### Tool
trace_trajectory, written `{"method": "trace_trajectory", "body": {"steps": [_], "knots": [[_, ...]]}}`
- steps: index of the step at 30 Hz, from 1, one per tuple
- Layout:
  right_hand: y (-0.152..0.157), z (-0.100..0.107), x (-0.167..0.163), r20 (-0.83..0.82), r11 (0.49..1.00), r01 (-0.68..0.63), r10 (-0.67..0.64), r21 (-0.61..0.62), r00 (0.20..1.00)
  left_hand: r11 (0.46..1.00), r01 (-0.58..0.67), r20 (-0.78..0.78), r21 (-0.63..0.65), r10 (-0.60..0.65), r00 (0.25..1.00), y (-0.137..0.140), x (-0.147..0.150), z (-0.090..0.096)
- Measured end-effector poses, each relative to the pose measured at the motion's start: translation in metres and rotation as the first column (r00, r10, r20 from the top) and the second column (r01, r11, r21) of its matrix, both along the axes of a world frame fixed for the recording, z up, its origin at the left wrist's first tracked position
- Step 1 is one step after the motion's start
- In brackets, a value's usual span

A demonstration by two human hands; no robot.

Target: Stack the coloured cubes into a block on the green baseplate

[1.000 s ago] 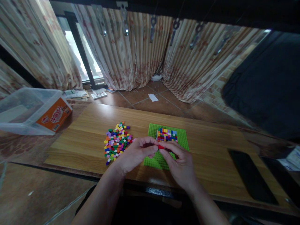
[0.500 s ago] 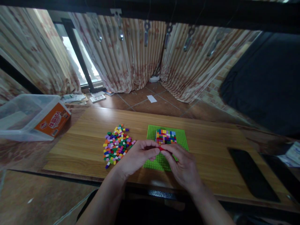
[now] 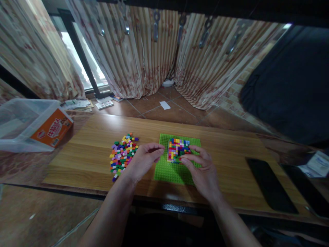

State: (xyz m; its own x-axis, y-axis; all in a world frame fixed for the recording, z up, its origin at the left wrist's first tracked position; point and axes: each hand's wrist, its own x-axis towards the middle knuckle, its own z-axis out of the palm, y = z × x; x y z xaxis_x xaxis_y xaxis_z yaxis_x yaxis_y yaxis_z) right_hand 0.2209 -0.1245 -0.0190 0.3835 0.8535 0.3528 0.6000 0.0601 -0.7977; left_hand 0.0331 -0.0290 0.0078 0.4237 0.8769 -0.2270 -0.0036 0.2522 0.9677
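My right hand (image 3: 203, 169) pinches a small red building brick (image 3: 181, 159) between thumb and fingertips, at the near right side of a multicoloured brick build (image 3: 177, 145). That low block stands on a green studded baseplate (image 3: 164, 175); its right edge is partly behind my fingers. Just left of the build, over the plate's left edge, my left hand (image 3: 146, 157) has thumb and forefinger drawn together, and no brick shows between them. Beyond my left wrist lies a loose heap of small coloured bricks (image 3: 122, 154), partly covered by that hand.
The wooden board (image 3: 87, 157) carries the plate and the heap. A clear plastic bin (image 3: 25, 133) with an orange label stands at far left. A dark flat panel (image 3: 269, 185) lies at right. Papers (image 3: 77, 104) and curtains (image 3: 154, 61) are behind.
My hands have parted: both were at the red brick, and now only the right one holds it, close to the build. The left has moved slightly left. The view has tilted slightly down.
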Motion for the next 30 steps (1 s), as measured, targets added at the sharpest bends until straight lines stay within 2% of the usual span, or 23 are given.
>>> {"method": "trace_trajectory", "body": {"steps": [6, 19, 30], "knots": [[0.004, -0.007, -0.008, -0.007, 0.999, 0.036, -0.036, -0.019, 0.999, 0.998, 0.046, -0.077, 0.045, -0.043, 0.996, 0.000, 0.004, -0.005], [0.010, -0.016, -0.013, -0.078, 0.997, 0.080, -0.079, 0.007, 0.994, 0.989, 0.074, -0.124, 0.127, -0.058, 0.991, -0.002, 0.003, -0.005], [0.014, -0.018, -0.019, -0.064, 0.992, 0.119, -0.117, 0.030, 0.991, 0.990, 0.079, -0.074, 0.116, -0.071, 0.995, -0.003, 0.004, -0.007]]}}
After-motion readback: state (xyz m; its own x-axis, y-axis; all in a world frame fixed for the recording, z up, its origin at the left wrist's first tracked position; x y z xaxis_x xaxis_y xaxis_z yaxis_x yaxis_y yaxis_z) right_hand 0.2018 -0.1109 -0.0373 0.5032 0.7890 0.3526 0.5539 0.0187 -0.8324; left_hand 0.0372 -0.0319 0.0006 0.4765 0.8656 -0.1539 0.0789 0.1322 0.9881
